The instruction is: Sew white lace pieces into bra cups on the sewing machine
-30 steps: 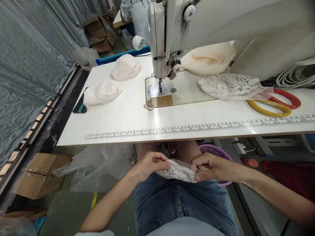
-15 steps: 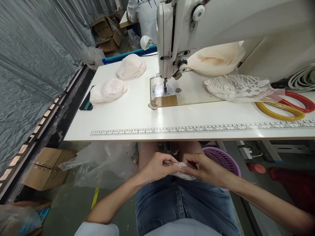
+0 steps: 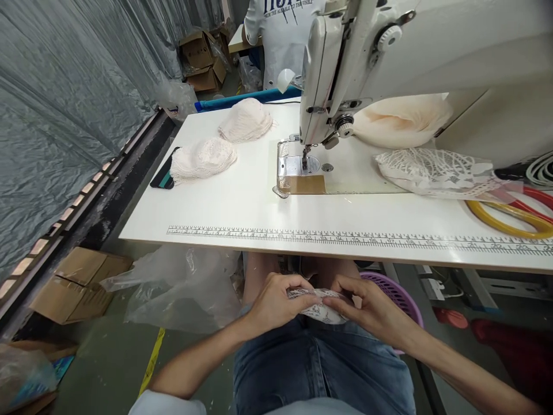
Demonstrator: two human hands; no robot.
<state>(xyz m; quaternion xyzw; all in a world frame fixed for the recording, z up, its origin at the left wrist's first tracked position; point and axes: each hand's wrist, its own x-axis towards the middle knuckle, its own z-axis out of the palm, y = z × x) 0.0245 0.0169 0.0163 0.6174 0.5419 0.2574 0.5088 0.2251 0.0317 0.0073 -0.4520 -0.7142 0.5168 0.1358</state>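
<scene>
Over my lap, below the table's front edge, my left hand (image 3: 283, 300) and my right hand (image 3: 365, 302) pinch a small piece of white lace fabric (image 3: 325, 311) between thumbs and fingers. The thumbs nearly meet at its middle, and part of the lace is hidden behind them. Beyond the hands stands a white sewing machine (image 3: 322, 75), its needle and presser foot above the metal plate (image 3: 298, 166). On the table's left lie two pale stacks of lace-edged cups, a nearer stack (image 3: 205, 158) and a farther stack (image 3: 247, 120).
Right of the needle lie white lace pieces (image 3: 432, 170), scissors with a yellow handle (image 3: 505, 216), and a cream fabric bundle (image 3: 401, 121). A ruler strip (image 3: 337, 239) runs along the table's front. Under it sits a purple basket (image 3: 395, 294). A person in a white shirt (image 3: 283, 40) sits behind.
My view has turned slightly, so the table and machine sit farther right and tilted. The lace shows more between my hands, its patterned face spread wider; both hands still hold it.
</scene>
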